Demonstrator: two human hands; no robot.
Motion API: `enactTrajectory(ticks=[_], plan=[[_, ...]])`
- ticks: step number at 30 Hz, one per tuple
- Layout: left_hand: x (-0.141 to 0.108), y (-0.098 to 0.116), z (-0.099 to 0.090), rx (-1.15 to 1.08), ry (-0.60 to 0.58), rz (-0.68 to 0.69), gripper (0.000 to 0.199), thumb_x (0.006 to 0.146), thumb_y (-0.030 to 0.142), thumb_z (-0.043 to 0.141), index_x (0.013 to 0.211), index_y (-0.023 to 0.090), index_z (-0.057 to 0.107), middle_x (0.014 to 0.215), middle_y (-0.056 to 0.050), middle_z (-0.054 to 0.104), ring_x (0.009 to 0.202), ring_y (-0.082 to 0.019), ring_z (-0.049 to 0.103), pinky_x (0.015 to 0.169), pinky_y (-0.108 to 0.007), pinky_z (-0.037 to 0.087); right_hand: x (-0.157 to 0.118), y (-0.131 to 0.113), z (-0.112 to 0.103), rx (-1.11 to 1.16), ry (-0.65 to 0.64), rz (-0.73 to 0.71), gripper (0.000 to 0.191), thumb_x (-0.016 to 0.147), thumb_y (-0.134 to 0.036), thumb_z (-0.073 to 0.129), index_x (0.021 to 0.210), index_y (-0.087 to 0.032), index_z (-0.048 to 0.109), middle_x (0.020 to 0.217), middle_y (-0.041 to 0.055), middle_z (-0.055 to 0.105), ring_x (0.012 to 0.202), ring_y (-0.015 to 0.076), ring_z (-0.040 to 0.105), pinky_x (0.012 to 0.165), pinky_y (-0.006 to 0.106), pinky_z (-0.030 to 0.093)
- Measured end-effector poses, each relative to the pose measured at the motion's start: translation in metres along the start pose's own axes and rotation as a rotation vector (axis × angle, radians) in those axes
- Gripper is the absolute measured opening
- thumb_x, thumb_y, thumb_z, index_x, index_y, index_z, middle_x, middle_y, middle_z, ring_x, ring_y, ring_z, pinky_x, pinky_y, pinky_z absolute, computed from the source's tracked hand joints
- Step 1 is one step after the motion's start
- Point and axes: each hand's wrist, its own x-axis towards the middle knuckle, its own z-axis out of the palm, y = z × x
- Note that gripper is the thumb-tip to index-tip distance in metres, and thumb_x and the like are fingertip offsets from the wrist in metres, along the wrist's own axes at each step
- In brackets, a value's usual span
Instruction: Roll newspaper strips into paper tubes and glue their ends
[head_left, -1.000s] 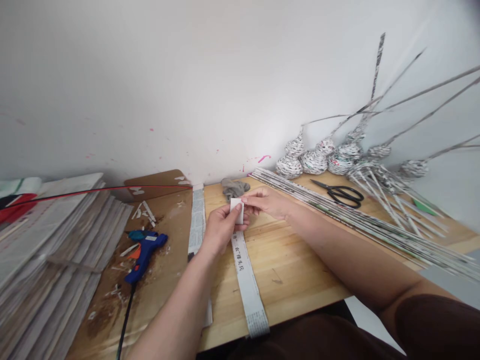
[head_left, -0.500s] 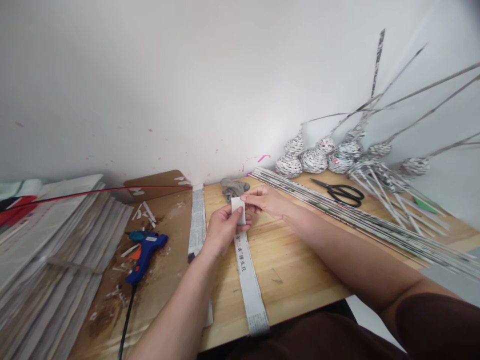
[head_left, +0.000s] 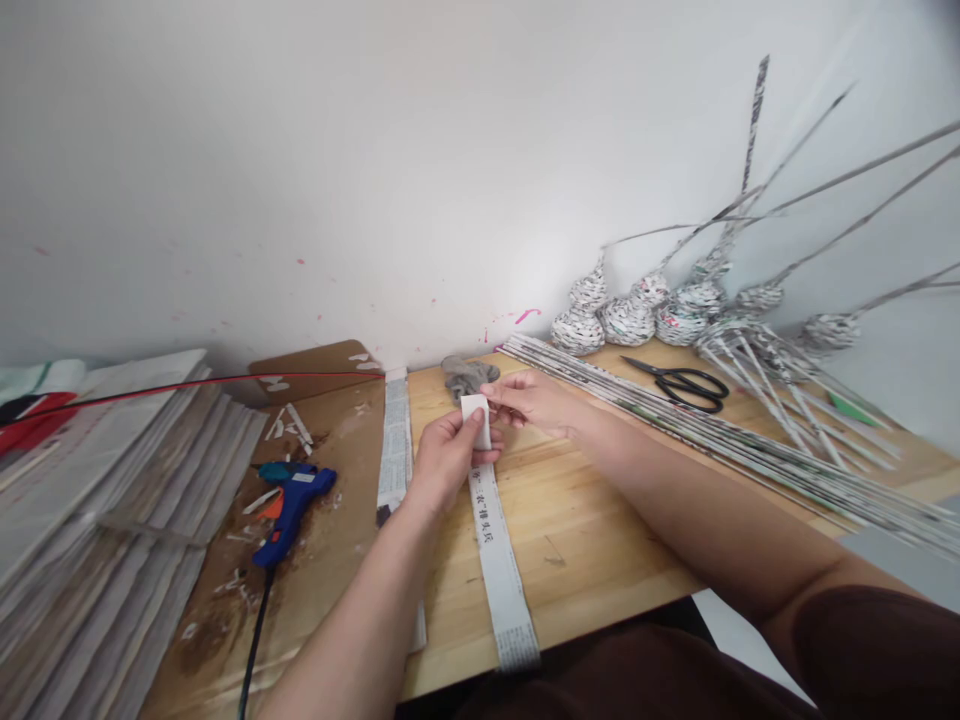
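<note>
A long newspaper strip (head_left: 501, 570) runs up the wooden table from its front edge, printed with large dark characters. Its far end is folded over into a short blank white flap (head_left: 473, 408). My left hand (head_left: 444, 450) grips the folded end, thumb pressed on the flap and fingers beneath. With thumb and forefinger, my right hand (head_left: 529, 402) pinches the flap's upper right corner. More newspaper strips (head_left: 394, 440) lie in a pile to the left, partly hidden behind my left forearm. A crumpled grey cloth (head_left: 469, 376) sits just beyond my hands.
A blue glue gun (head_left: 289, 520) rests on stained cardboard (head_left: 337, 540) at left, beside stacked newspapers (head_left: 127, 500). Black scissors (head_left: 686, 387) and long rolled paper sticks (head_left: 645, 405) lie at right. Woven paper gourds (head_left: 628, 320) with long stems stand against the wall.
Both hands stay almost in place on the folded end. The flap and the fingers have shifted only very slightly.
</note>
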Motion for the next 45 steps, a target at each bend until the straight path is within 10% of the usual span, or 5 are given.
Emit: enactTrajectory(ticks=[13,39,45], plan=[[0.001,-0.001,-0.001,0.035,-0.023,0.000,0.039,0.076,0.044,0.067,0.095,0.010,0.069,0.073,-0.010,0.071,0.062,-0.017,0.068,0.054,-0.025,0.055,-0.001,-0.001,-0.004,-0.098,-0.182,-0.031,0.032,0.079,-0.042,0.065,0.077,-0.010,0.069,0.055,-0.0021,0.053,0.048,0.0058,0.042,0.043,0.019,0.030],[-0.001,-0.004,0.001,0.029,-0.004,0.007,0.040,0.078,0.044,0.065,0.099,0.011,0.067,0.072,-0.009,0.072,0.065,-0.019,0.069,0.057,-0.027,0.055,-0.003,0.000,0.009,-0.078,0.146,-0.017,0.028,0.066,-0.039,0.076,0.067,-0.013,0.065,0.060,0.0008,0.059,0.055,0.0085,0.052,0.043,0.019,0.027],[-0.001,0.002,0.001,-0.001,0.049,0.017,0.039,0.075,0.045,0.067,0.094,0.011,0.068,0.071,-0.009,0.071,0.063,-0.018,0.068,0.058,-0.027,0.055,-0.004,-0.005,-0.006,-0.070,-0.043,0.026,0.034,0.079,-0.043,0.066,0.104,-0.019,0.067,0.087,0.0048,0.067,0.072,0.0114,0.059,0.046,0.017,0.031]])
